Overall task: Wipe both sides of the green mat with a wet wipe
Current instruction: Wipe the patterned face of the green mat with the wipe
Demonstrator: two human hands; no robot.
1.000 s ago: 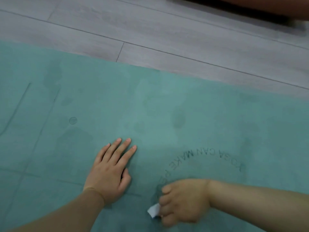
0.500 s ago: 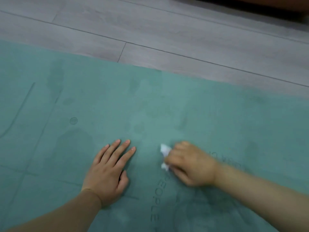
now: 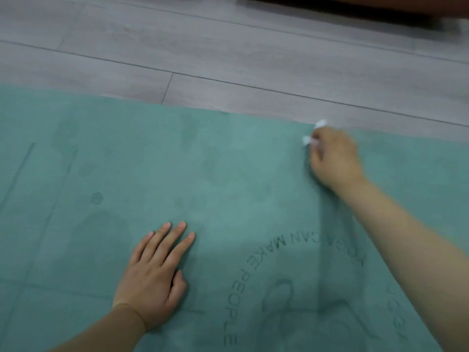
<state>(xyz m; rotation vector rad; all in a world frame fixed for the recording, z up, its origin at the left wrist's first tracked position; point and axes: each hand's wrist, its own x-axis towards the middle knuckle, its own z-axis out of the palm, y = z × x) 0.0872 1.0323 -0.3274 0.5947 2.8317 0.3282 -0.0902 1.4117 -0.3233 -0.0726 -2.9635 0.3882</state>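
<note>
- The green mat (image 3: 228,161) lies spread flat on the grey plank floor (image 3: 253,54), with dark damp patches showing toward its left side.
- The left hand (image 3: 154,278) presses palm-down on the mat, fingers straight and close together.
- Curved lettering (image 3: 243,283) is printed to its right.
- The right hand (image 3: 335,158) clutches a crumpled white wet wipe (image 3: 313,134) at the mat's far edge.

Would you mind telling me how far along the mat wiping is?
Damp, darker patches across the mat suggest much of this printed side is wiped. In hand: the right hand grips the wet wipe at the far edge, while the left hand presses flat. The mat lies unflipped, so the other side looks left.
</note>
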